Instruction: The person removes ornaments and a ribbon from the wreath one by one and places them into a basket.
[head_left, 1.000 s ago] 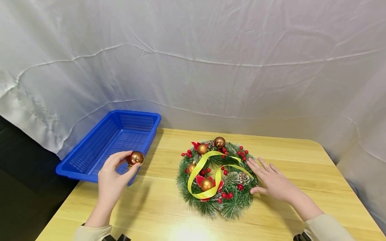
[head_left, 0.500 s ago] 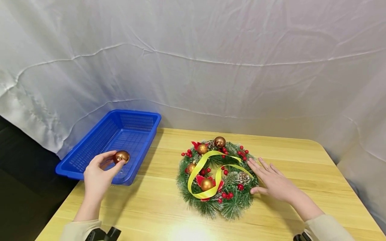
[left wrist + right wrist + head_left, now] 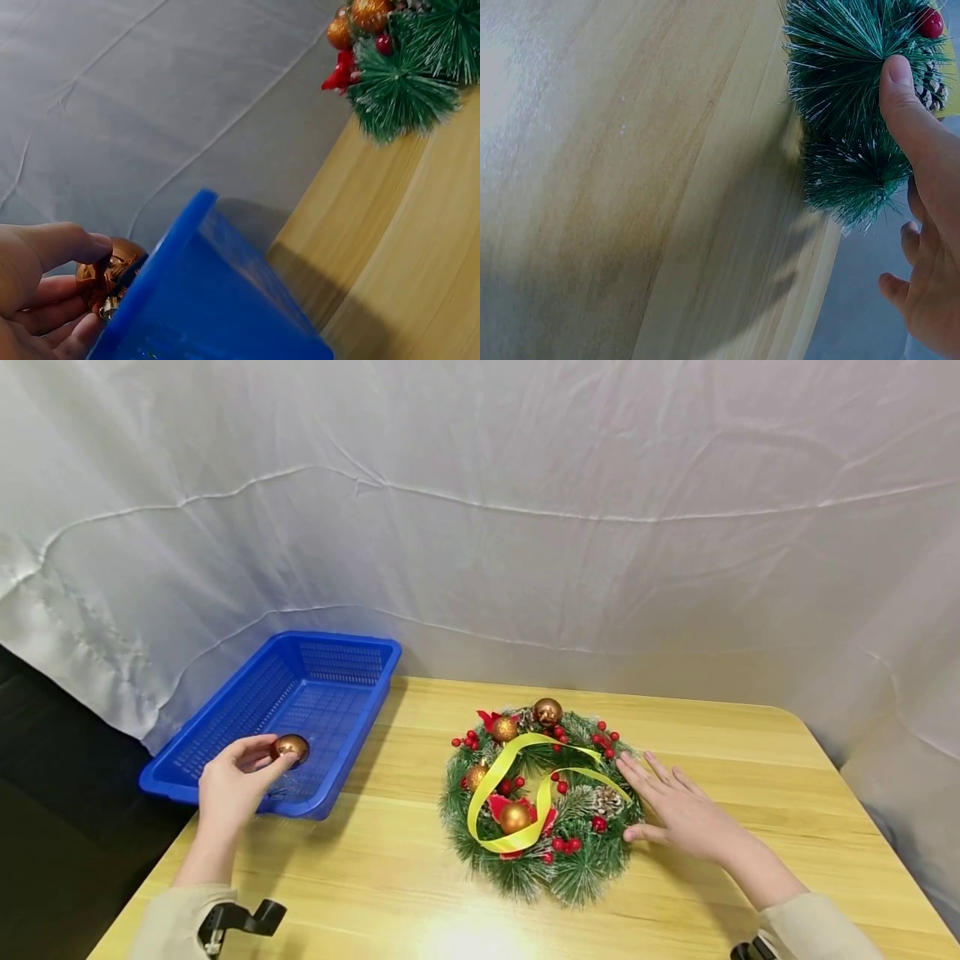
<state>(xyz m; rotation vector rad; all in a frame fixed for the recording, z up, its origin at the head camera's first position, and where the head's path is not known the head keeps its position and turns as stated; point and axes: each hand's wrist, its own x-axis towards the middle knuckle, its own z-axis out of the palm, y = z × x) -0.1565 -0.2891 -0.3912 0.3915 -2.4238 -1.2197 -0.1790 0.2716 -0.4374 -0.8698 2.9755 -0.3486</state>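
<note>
My left hand pinches a shiny copper-brown bauble between thumb and fingers, over the near end of a blue plastic basket. From the left wrist view, the bauble shows a small metal cap and sits partly behind the basket's rim. A green wreath lies flat on the table, dressed with gold and brown baubles, red berries, pine cones and a loose yellow ribbon. On its right edge rests my right hand, fingers spread; the right wrist view has the thumb touching the needles.
The basket stands at the table's back left, partly past the left edge. A pale cloth hangs behind the wooden table. Dark space lies left of the table.
My left hand has carried the bauble left, from beside the basket's right wall to over its near end. The right hand and wreath have stayed in place.
</note>
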